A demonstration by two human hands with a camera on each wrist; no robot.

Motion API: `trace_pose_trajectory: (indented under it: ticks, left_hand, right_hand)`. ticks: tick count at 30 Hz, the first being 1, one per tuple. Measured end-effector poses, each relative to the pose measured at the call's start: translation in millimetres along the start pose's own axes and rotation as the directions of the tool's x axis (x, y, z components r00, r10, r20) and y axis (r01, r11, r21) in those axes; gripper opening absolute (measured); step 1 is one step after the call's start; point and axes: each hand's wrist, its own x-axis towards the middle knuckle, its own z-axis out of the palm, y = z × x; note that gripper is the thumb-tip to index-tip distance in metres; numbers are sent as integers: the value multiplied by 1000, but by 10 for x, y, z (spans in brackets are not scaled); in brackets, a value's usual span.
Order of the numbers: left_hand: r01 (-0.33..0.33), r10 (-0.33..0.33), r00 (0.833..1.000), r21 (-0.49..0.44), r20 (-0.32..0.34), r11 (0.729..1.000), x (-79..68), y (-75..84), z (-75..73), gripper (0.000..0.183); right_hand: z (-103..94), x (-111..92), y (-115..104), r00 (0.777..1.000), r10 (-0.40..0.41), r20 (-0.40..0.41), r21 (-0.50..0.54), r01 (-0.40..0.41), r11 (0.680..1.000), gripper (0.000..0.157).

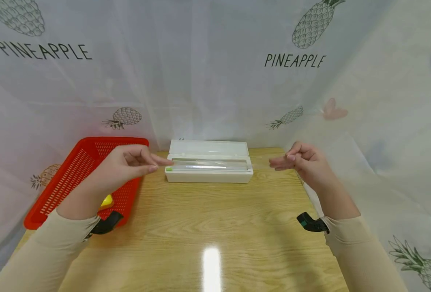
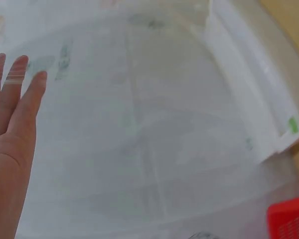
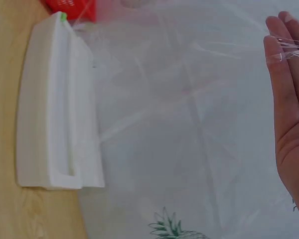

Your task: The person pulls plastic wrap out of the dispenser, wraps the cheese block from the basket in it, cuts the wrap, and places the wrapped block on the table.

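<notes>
A white cling film dispenser box point(image 1: 209, 175) with a green mark at its left end stands at the table's back, lid raised. Clear cling film point(image 3: 294, 48) crosses the right fingertips in the right wrist view and is barely visible in the head view. My right hand point(image 1: 306, 162), right of the box, pinches the film between thumb and index finger, the other fingers extended. Near the box's left end, my left hand point(image 1: 133, 162) brings its thumb towards a bent index finger on the film, and a faint strip lies across its straighter fingers in the left wrist view.
A red plastic basket point(image 1: 129, 198) stands on the left, partly behind the left forearm, with a yellow item point(image 1: 107, 201) inside. Behind the wooden table point(image 1: 208, 219) hangs a pale pineapple-print sheet point(image 1: 215, 81), which also runs along the right side.
</notes>
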Motion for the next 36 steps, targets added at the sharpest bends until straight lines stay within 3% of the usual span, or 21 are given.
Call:
trace_pose_trajectory:
  ticks: [4,8,12,16,18,21,25,31,36]
  left_hand:
    - [-7,18,995,-119,96,993,-206,-210,145,9]
    - [44,1,979,-219,203,975,-389,-448,270,10]
    - [156,-57,956,-334,289,930,-562,-737,403,12]
    - [265,-116,932,-431,342,863,-723,-1055,567,15]
    - [282,-113,928,-468,356,837,-786,-1213,652,14]
    - [287,-94,922,-499,376,818,-870,-1432,765,10]
    - [283,-76,915,-497,395,821,-953,-1676,868,9]
    - [304,-104,897,-427,429,852,-1022,-1970,957,16]
    - [319,-133,879,-356,458,878,-1049,-2153,1023,13]
  right_hand:
    - [78,-223,139,995,70,68,3,-70,998,28]
    - [162,-512,319,977,203,71,-14,-203,979,25]
    - [221,-801,573,941,336,39,16,-337,941,25]
    - [246,-1071,859,901,434,1,69,-433,899,25]
    - [251,-1197,989,883,469,-6,92,-467,880,24]
    - [261,-1366,1168,874,486,5,105,-484,869,19]
    - [284,-1541,1375,862,506,28,90,-506,858,17]
    - [294,-1720,1643,803,595,30,81,-595,800,16]
    - [296,-1764,1773,805,589,68,53,-593,804,15]
